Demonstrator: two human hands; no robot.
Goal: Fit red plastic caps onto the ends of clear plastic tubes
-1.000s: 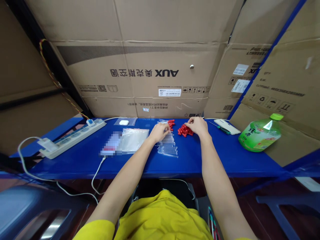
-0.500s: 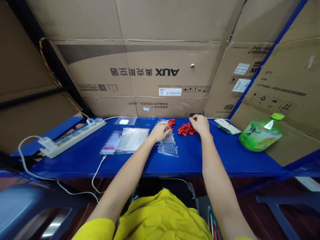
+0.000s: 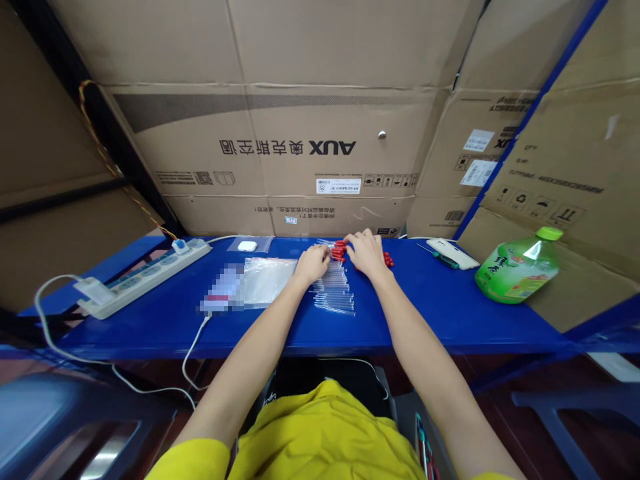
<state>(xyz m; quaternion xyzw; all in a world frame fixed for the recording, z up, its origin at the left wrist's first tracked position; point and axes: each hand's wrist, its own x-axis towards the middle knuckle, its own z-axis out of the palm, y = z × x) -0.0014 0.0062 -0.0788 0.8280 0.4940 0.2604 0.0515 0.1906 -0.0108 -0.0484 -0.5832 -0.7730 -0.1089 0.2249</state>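
Note:
A row of thin clear plastic tubes [image 3: 334, 297] lies on the blue table in front of me, and several at the far end carry red caps [image 3: 339, 251]. Over the left side of this row is my left hand [image 3: 313, 264], its fingers curled closed on a clear tube. My right hand [image 3: 367, 253] reaches in from the right with bent fingers, thumb and fingertips closed at a red cap on the tube ends. Its palm hides most of the loose red cap pile [image 3: 388, 259], which shows only at the right edge. The exact fingertip contact is small and partly hidden.
Left of the tubes lie clear plastic bags [image 3: 270, 283], a blurred phone on a cable, a white case [image 3: 247, 246] and a power strip [image 3: 145, 277]. On the right are a green-handled screwdriver [image 3: 445, 259], a white object [image 3: 457, 253] and a green bottle [image 3: 517, 270]. Cardboard [image 3: 290, 113] walls the back.
My right hand has moved left from the loose red cap pile to the capped tube ends, covering much of the pile. My left hand stays nearly in place over the tubes.

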